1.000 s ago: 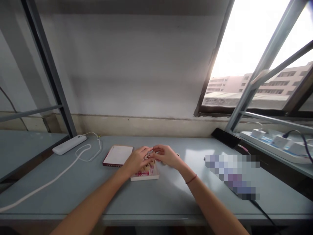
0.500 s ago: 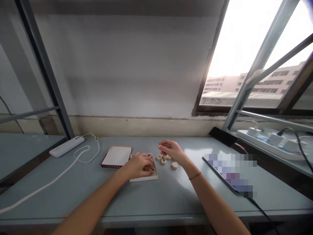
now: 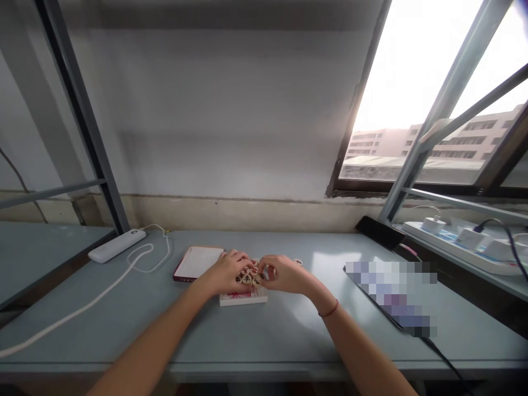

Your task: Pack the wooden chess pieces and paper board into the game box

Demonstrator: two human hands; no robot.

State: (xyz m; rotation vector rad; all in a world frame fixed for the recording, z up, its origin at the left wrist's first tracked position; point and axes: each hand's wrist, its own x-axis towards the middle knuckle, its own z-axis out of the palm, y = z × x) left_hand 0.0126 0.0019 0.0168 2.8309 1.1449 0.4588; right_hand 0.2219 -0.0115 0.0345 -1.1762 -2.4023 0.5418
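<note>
A shallow white box (image 3: 243,300) with red print inside lies in front of me. A cluster of round Chinese chess pieces (image 3: 246,279) with red and black characters sits at its far part, between my hands. My left hand (image 3: 225,273) curls over the cluster from the left, its fingertips on the pieces. From the right, my right hand (image 3: 284,273) bends its thumb and fingers together against the cluster's right edge. Part of the box and some pieces are hidden by my hands. One loose piece (image 3: 297,262) lies just behind my right hand.
Left of the box lies a red-edged lid (image 3: 200,262), white inside up. A white power bank-like device (image 3: 117,246) with a cable (image 3: 82,311) rests at the left. A blurred flat device (image 3: 388,297) and a power strip (image 3: 462,242) are on the right.
My right hand has come left and down to the box from above the loose pieces. The pieces now bunch between both hands, and my left hand has shifted slightly left.
</note>
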